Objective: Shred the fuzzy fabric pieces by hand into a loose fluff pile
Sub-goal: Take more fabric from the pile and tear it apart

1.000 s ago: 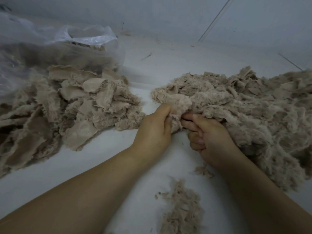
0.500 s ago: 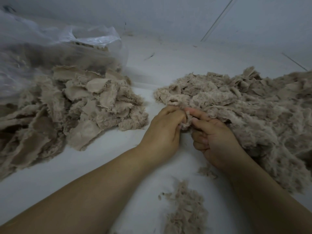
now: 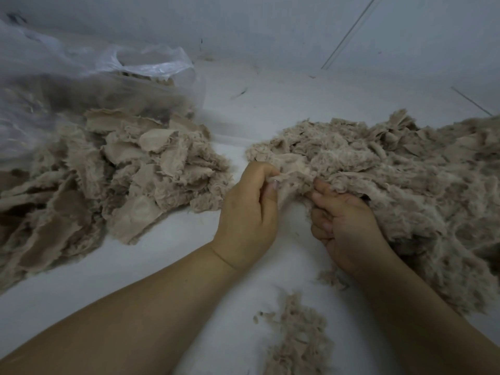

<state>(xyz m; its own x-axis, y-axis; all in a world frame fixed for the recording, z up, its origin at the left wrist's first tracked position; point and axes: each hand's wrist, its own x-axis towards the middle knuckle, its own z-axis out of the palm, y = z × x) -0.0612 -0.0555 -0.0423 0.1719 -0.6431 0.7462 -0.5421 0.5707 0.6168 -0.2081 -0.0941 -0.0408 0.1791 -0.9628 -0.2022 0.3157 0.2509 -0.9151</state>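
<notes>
You work on a white surface (image 3: 167, 269). On it lie a heap of fuzzy fabric pieces (image 3: 113, 180) at left, beside a clear plastic bag (image 3: 81, 85), a loose fluff pile (image 3: 400, 190) at right, and small fluff scraps (image 3: 297, 336) nearest you.

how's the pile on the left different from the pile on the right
The left pile is flat, whole fabric pieces with smooth backing showing; the right pile is torn, stringy fluff with no clear piece shapes. The left pile spills out of a clear plastic bag; the right pile lies bare on the white surface. Nobody touches the left pile, while the left hand and right hand both pinch fabric at the right pile's edge. Both are the same beige fuzzy material.
</notes>
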